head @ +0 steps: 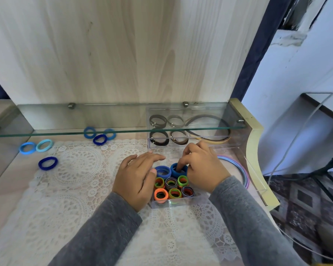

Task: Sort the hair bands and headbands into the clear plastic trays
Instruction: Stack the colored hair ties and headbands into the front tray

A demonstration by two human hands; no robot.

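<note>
A small clear tray (pixel 173 203) near me holds stacks of orange, green and dark hair bands (pixel 171 189) and two blue stacks at its far end. My right hand (pixel 202 166) pinches the right blue stack (pixel 178 168), a finger poked into its hole. My left hand (pixel 138 175) lies flat with straight fingers along the tray's left side, thumb touching the left blue stack (pixel 162 170). Loose blue bands lie on the table: a dark one (pixel 48 163), two light ones (pixel 36 146), and three (pixel 99 134) under the glass shelf.
A glass shelf (pixel 65 131) juts over the back of the table. Behind the small tray, a clear tray (pixel 190 144) holds brown and black bands and headbands (pixel 210 129). Pastel headbands (pixel 238 169) sit in a clear tray at right. A lace mat (pixel 75 179) covers the table.
</note>
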